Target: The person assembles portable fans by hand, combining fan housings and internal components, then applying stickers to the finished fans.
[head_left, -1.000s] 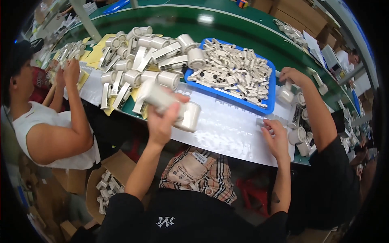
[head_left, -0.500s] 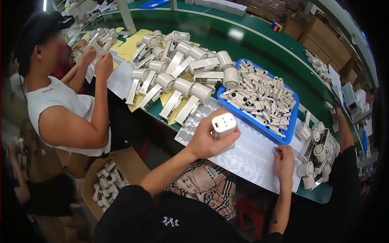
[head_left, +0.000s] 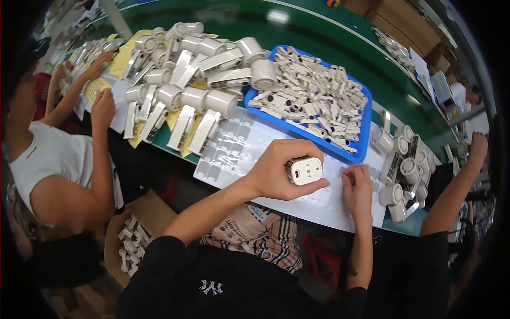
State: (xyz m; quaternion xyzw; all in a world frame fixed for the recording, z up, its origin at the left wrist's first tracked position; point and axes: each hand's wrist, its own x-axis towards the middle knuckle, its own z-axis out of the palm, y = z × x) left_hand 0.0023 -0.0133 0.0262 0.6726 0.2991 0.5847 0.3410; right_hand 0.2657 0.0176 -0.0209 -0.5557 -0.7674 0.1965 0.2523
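My left hand [head_left: 281, 173] is wrapped round a white plastic device [head_left: 306, 171], its end face turned up and showing a slot and several small holes. The hand is above a sheet of silvery-grey stickers [head_left: 223, 151] on a pale backing. Close to the right part of that sheet is my right hand [head_left: 358, 192], with its fingers bent in toward the thumb. What those fingertips hold, if anything, I cannot make out. Just beyond both hands stands a blue tray [head_left: 311, 130] filled with small white parts with black dots.
Piled white devices with round ends [head_left: 194, 98] lie on yellow sheets at left; another cluster [head_left: 409, 167] sits at right. A co-worker in a white top [head_left: 69, 165] works at left, another person's arm [head_left: 459, 186] reaches in at right. Below left is a cardboard box [head_left: 154, 210] of white parts.
The view has shifted, so the table contents appear further left and higher. My left hand has lowered with the device, gripping it more fully round. My right hand stays by the sheet, fingers more curled.
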